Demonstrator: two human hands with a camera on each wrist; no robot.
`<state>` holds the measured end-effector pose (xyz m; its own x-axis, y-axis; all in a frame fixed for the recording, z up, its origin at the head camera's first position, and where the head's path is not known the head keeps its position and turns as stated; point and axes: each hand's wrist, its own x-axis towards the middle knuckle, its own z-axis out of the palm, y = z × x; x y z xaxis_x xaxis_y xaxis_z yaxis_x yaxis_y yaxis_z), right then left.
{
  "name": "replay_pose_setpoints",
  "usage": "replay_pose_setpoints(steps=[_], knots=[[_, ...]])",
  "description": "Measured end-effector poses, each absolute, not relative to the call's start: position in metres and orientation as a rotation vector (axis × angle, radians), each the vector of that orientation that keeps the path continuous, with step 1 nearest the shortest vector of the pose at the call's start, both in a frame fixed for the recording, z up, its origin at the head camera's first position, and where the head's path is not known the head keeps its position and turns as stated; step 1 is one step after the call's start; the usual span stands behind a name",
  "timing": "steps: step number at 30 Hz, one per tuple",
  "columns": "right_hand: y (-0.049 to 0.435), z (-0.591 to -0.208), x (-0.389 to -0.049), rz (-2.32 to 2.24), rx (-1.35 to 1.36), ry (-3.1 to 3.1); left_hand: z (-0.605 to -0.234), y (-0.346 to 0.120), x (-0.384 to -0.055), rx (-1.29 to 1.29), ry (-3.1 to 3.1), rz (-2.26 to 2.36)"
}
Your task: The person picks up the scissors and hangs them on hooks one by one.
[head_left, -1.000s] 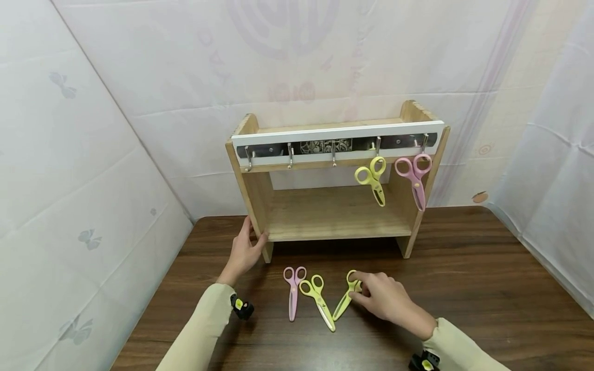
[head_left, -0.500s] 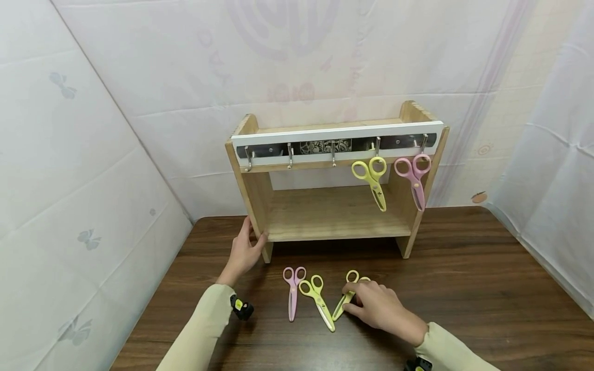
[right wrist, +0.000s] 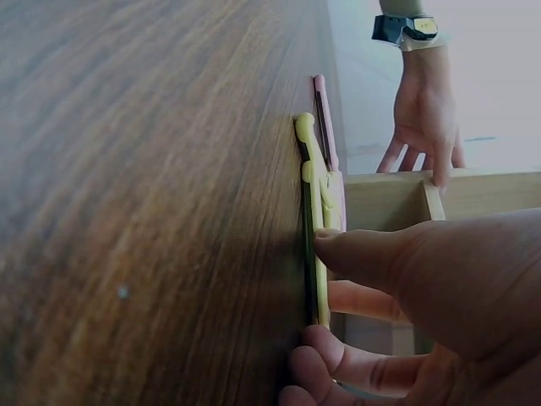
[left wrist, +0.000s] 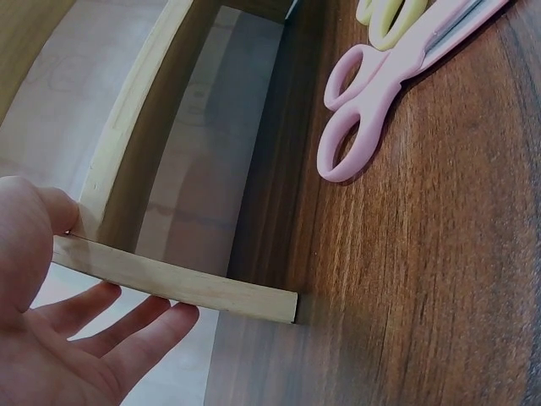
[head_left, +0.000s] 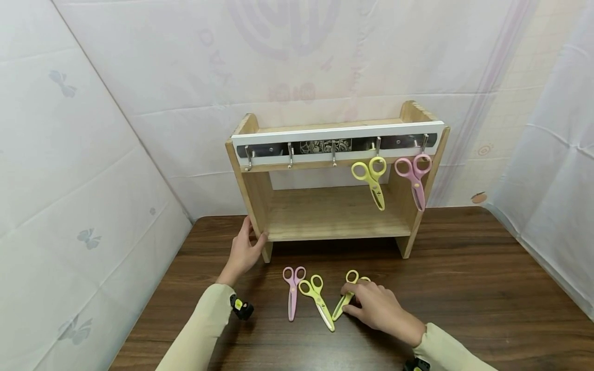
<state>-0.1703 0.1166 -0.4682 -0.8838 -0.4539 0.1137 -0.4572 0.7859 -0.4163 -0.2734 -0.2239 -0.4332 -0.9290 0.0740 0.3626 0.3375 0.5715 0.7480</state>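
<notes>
My left hand (head_left: 243,252) holds the lower left side panel of a wooden shelf (head_left: 339,214). In the left wrist view, the thumb lies on one face of the panel (left wrist: 177,279) and the fingers on the other. On the table, my right hand (head_left: 378,305) pinches yellow scissors (head_left: 340,307) near their middle; one handle ring shows beyond the fingers. Left of these lie a second pair of yellow scissors (head_left: 320,303) and pink scissors (head_left: 293,296). Another yellow pair (head_left: 374,180) and a pink pair (head_left: 415,180) hang from the shelf's two rightmost hooks.
A white rail (head_left: 341,129) with several metal hooks runs across the shelf's front; the left hooks (head_left: 291,154) bear nothing. The shelf stands towards the back of a dark wooden table (head_left: 478,288). Patterned white cloth (head_left: 195,67) hangs behind and at both sides.
My right hand has shifted slightly left, from the handle rings towards the scissors' middle, then stayed there. The hanging yellow scissors have swung a little. My left hand has not moved.
</notes>
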Motion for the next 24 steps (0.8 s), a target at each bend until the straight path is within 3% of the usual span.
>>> replay_pose_setpoints(steps=[24], knots=[[0.146, -0.465, -0.167, 0.608, 0.747, -2.923, -0.435, -0.224, -0.276, -0.344, -2.5, -1.272]])
